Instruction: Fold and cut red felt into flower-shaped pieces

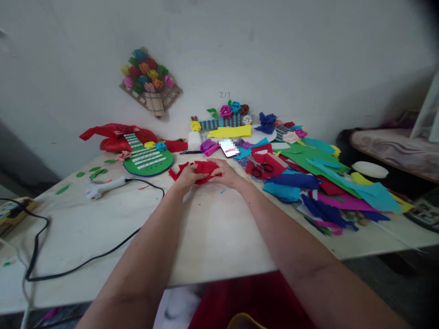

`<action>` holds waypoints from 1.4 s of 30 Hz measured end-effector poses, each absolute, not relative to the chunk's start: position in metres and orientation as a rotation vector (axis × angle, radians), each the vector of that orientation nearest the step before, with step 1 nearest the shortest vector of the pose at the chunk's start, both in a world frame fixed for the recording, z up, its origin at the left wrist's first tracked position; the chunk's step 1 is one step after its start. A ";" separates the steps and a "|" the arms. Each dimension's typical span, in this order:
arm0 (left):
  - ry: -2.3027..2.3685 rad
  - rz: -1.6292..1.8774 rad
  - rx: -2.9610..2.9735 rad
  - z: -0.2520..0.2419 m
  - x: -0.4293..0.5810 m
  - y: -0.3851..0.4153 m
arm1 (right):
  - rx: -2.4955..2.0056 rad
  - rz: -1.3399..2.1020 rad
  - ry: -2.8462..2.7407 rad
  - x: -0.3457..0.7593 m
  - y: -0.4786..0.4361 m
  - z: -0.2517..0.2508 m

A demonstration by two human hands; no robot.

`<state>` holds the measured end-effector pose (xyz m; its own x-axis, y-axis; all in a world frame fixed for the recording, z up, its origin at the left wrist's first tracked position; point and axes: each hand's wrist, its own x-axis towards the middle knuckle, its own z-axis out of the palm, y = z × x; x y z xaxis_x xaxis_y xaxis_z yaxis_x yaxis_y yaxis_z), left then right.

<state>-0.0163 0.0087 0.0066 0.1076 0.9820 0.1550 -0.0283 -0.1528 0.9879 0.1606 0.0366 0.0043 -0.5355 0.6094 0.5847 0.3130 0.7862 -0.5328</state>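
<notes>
Both my hands meet over the middle of the table, around a piece of red crepe paper (203,168). My left hand (187,177) pinches its left part, with the thumb on top. At its right end, my right hand (223,172) has its fingers closed on the same paper. A ragged red edge sticks out left of my left hand. Just beyond lie a pen (190,152) and a lit phone (229,148). Scissors with black handles (262,170) rest on red paper right of my right hand.
A glue gun (106,186) with a black cord lies on the left, near a green guitar-shaped craft (151,160). Coloured paper sheets (329,178) cover the right side. A striped craft with paper flowers (221,122) stands by the wall.
</notes>
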 end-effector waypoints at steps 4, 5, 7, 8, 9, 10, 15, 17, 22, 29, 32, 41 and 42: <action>1.045 1.234 1.373 0.005 -0.017 0.010 | -0.687 0.432 -2.197 0.160 0.037 0.005; 1.052 1.229 1.378 0.004 -0.017 0.011 | -0.685 0.429 -2.202 0.160 0.037 0.005; 1.058 1.216 1.384 0.004 -0.018 0.011 | -0.679 0.432 -2.209 0.161 0.036 0.005; 1.051 1.209 1.384 0.003 -0.019 0.012 | -0.677 0.439 -2.213 0.162 0.036 0.006; 1.041 1.204 1.382 0.003 -0.019 0.012 | -0.675 0.447 -2.216 0.162 0.036 0.006; 1.031 1.203 1.379 0.003 -0.019 0.012 | -0.673 0.456 -2.217 0.163 0.036 0.006; 1.047 1.205 1.365 0.003 -0.020 0.013 | -0.656 0.500 -2.186 0.166 0.037 0.005; 1.045 1.211 1.366 0.003 -0.020 0.012 | -0.654 0.507 -2.171 0.165 0.038 0.004; 1.056 1.217 1.362 0.004 -0.018 0.011 | -0.673 0.496 -2.159 0.163 0.040 0.002; 1.084 1.217 1.360 0.007 -0.016 0.008 | -0.702 0.491 -2.144 0.161 0.038 0.003; 1.073 1.199 1.362 0.007 -0.015 0.007 | -0.718 0.486 -2.141 0.161 0.038 0.004; 1.042 1.182 1.246 0.007 -0.014 0.008 | -0.834 0.460 -2.170 0.161 0.038 0.004; 1.039 1.194 1.217 0.007 -0.013 0.009 | -0.854 0.455 -2.170 0.161 0.038 0.004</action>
<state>-0.0133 0.0086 0.0072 0.1117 0.9929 0.0414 -0.0963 -0.0307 0.9949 0.1607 0.0378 0.0042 -0.4987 0.6977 0.5143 0.4326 0.7145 -0.5498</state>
